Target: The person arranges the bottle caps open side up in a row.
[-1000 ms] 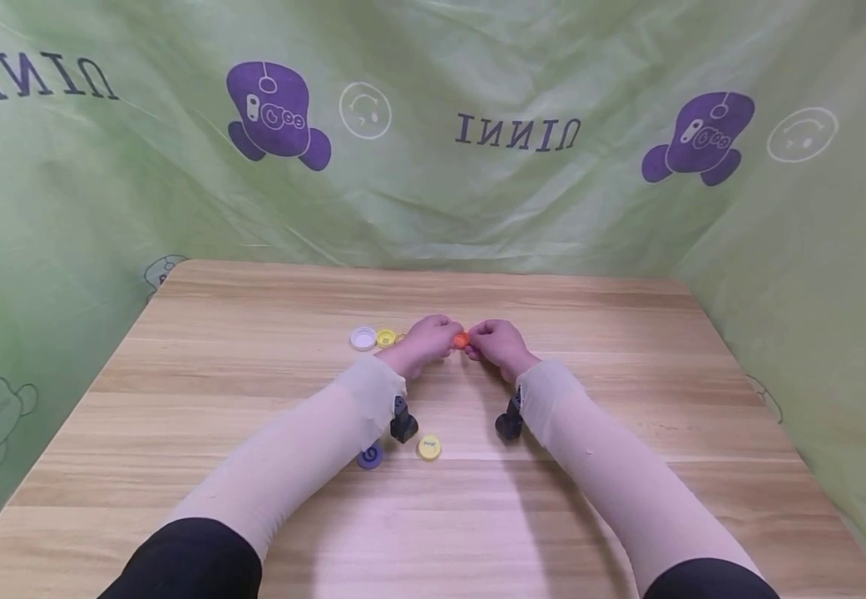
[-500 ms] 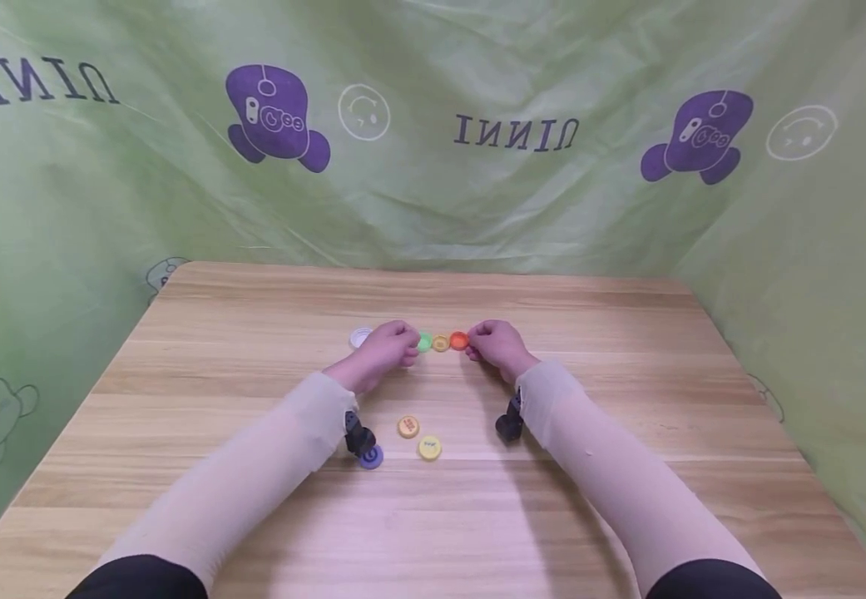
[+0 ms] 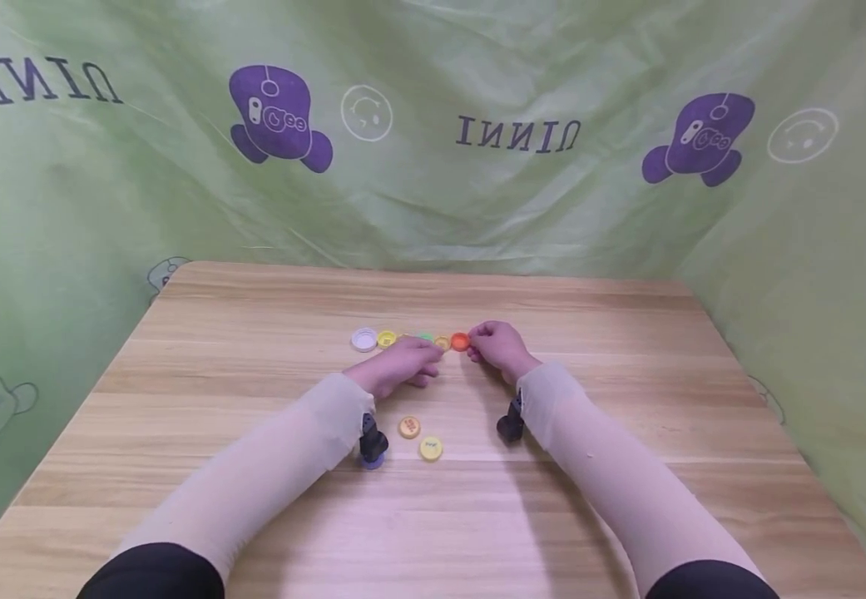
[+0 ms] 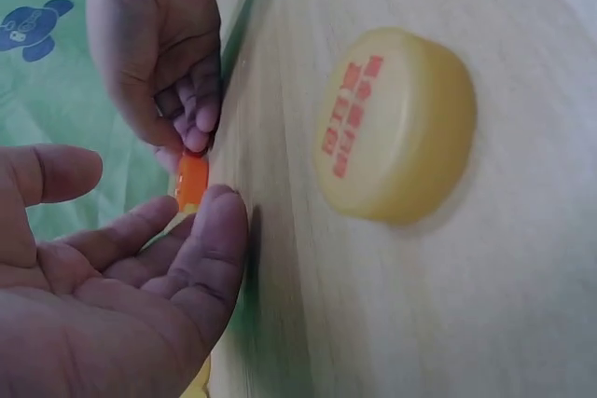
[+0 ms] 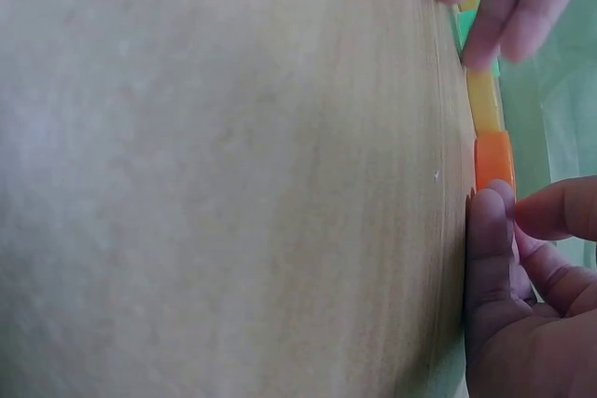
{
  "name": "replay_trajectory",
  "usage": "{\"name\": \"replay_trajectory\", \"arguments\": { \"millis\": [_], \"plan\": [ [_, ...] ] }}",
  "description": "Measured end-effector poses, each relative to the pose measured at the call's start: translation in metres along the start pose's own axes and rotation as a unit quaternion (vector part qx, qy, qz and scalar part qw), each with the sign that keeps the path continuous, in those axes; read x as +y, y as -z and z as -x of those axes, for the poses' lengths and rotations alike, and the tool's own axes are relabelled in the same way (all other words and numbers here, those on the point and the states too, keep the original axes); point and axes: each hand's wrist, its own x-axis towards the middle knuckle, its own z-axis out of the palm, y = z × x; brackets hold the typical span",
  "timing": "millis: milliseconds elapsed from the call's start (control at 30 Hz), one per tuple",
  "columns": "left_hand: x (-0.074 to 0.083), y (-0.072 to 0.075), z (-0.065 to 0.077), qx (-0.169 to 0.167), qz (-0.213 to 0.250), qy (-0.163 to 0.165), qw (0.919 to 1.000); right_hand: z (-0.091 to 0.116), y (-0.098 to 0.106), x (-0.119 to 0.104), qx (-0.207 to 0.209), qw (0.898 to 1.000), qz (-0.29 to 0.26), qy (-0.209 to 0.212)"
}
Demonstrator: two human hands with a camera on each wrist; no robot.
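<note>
Bottle caps lie in a row across the table: a white cap [image 3: 363, 339], a yellow cap [image 3: 385, 339], a green cap [image 3: 424, 337], an amber cap [image 3: 442, 342] and an orange cap [image 3: 459, 342] at the right end. My right hand [image 3: 502, 345] pinches the orange cap's right edge with its fingertips. My left hand [image 3: 400, 366] is over the near side of the row, fingers loosely extended and thumb apart, fingertips close to the amber cap. It partly hides the green cap and another cap left of it.
Nearer on the wooden table [image 3: 627, 374] lie an amber cap with red print [image 3: 409, 428], a pale yellow cap [image 3: 431, 449] and a blue cap [image 3: 373, 462], partly hidden by the left wrist camera [image 3: 373, 441]. Green printed cloth [image 3: 418, 208] surrounds the table's back and sides.
My left hand moved left from beside the orange cap to the green cap, then back right and nearer me, its fingers loosening. The right hand stays at the orange cap.
</note>
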Motion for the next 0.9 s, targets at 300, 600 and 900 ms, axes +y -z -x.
{"name": "replay_trajectory", "arguments": {
  "millis": [300,600,900],
  "plan": [
    [0.0,-0.001,-0.002,-0.014,-0.001,0.008,0.9999,0.001,-0.001,0.0,-0.002,1.0,0.012,0.0],
    [-0.015,0.024,0.023,-0.009,-0.062,-0.023,0.9978,0.022,-0.005,0.005,-0.033,0.999,0.003,0.022],
    [-0.027,0.036,0.059,-0.047,-0.156,-0.024,0.9863,0.052,-0.025,0.012,-0.19,0.979,0.055,0.047]
  ]
}}
